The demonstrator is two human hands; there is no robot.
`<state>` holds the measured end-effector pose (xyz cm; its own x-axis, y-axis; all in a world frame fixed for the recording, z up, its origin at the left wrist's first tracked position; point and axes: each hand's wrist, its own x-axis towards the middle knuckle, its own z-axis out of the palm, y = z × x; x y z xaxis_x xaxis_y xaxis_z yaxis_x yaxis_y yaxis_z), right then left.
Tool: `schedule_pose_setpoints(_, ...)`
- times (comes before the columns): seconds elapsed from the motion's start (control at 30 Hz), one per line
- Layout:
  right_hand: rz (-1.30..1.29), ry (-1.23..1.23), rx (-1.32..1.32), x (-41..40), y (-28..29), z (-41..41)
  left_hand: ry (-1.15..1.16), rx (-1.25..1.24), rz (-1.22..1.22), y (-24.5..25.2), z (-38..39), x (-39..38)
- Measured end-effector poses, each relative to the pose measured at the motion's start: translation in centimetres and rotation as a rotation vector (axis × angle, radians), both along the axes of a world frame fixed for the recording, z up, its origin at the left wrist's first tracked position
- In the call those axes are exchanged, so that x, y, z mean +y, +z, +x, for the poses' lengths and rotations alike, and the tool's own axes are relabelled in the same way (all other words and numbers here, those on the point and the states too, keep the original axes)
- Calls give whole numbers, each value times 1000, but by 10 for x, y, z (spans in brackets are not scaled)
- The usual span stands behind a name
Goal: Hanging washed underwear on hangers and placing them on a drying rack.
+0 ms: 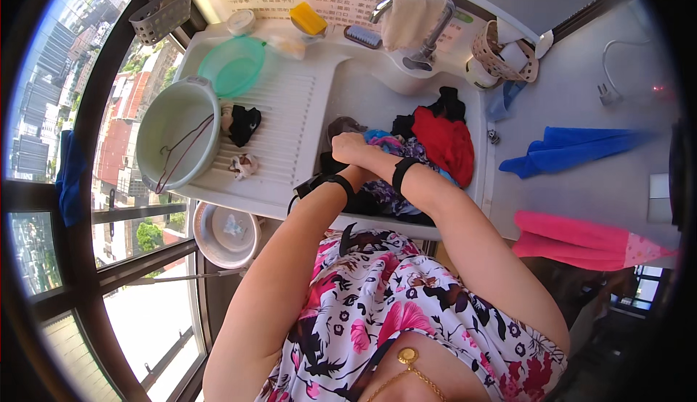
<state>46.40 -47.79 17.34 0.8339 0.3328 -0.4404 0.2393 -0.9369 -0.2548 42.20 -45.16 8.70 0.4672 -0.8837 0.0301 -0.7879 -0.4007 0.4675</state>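
Note:
Both my arms reach down into a white laundry sink [370,83] that holds a heap of clothes. My right hand [348,147] crosses over my left wrist, fingers curled, beside a dark grey-brown cloth [346,125]; whether it grips anything is hidden. Beneath my right forearm, my left hand [368,172] is mostly covered, down among the garments. A purple patterned garment [389,192] lies around the hands. To their right is a red garment [444,143], with a black garment [449,102] behind it. Black straps circle both my forearms.
On the ribbed washboard [288,124] lie a black cloth [244,124] and a small white-and-brown cloth [244,166]. A pale green basin [179,141] holds a hanger [182,154]. Behind stand a green basin [231,67], a scrub brush [362,37] and a faucet [435,32] draped with a cloth [411,18].

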Motion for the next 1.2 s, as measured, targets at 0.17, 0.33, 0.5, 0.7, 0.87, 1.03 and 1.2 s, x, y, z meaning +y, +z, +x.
schedule_pose_setpoints(0.17, 1, -119, 6, 1, -23, -6, -44, -82, -71, -22, -4, -3)
schedule_pose_setpoints(0.33, 53, -185, -105, -2, -35, 15, -133, -539, -187, -30, 6, 3)
schedule_pose_setpoints(0.5, 1068, -726, 225, -91, 30, 32, -115, -675, -341, 135, 3, 74)
schedule_pose_setpoints(0.7, 1582, -866, 316, -51, 135, 0, 580, 491, -686, 176, 7, 140)
schedule_pose_setpoints(0.87, 1757, -472, 562, -62, 153, -2, 499, 1314, -1308, 232, 0, 181)
schedule_pose_setpoints(1.03, 936, -271, -127, -76, 76, 4, 507, 1095, -1435, 275, -37, 216)
schedule_pose_setpoints(1.2, 1796, -125, 614, 16, 182, -57, 729, 590, -1259, 295, -114, 246)
